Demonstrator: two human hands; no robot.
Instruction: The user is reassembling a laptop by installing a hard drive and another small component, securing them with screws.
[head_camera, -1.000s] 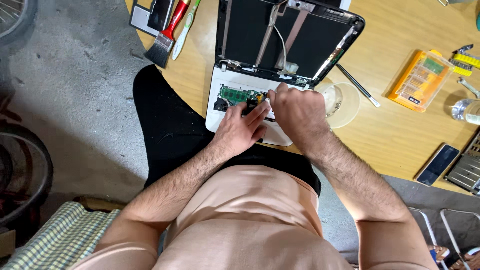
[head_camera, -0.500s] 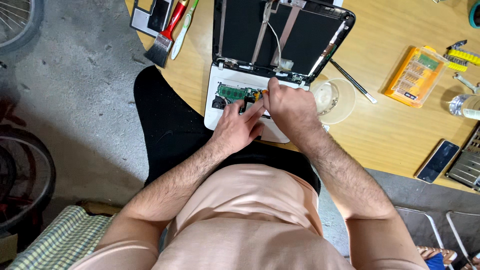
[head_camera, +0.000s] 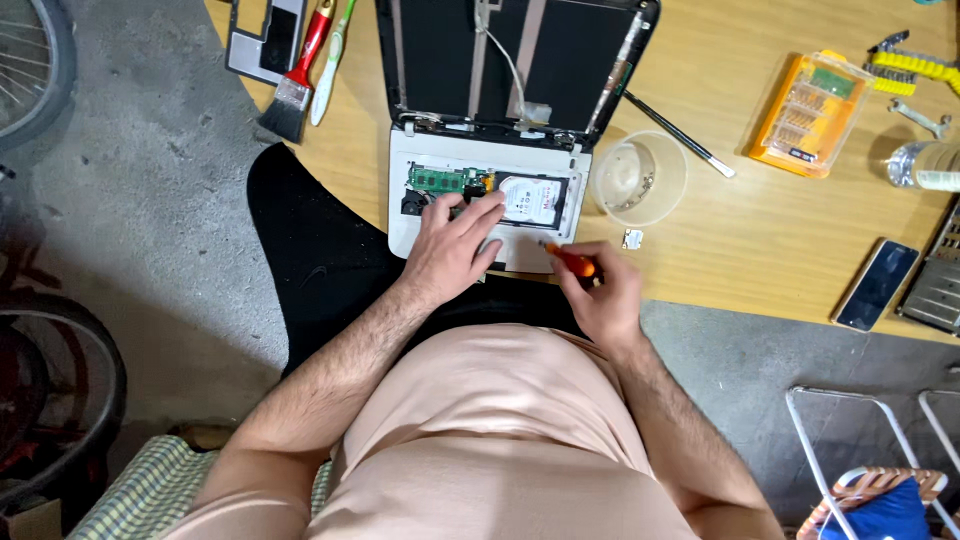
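An opened white laptop (head_camera: 405, 225) lies on the wooden table (head_camera: 760, 240) with its lid up and its insides bare: a green circuit board (head_camera: 437, 180) and a silver hard drive (head_camera: 530, 198). My left hand (head_camera: 452, 250) rests flat on the laptop's base, fingers spread over the parts below the board. My right hand (head_camera: 600, 295) is off the laptop at the table's near edge. It grips a small orange-handled screwdriver (head_camera: 570, 260) whose tip points left toward the laptop.
A clear plastic cup (head_camera: 638, 178) and a small chip (head_camera: 632, 238) sit right of the laptop. An orange bit case (head_camera: 808, 112), a phone (head_camera: 877, 284), a black stick (head_camera: 678, 133) and a bottle (head_camera: 925, 165) lie further right. A red-handled brush (head_camera: 297, 80) lies at the left.
My right hand has pulled back from the laptop's insides to the table's edge with the screwdriver. My left hand stays on the laptop. The hard drive is now uncovered.
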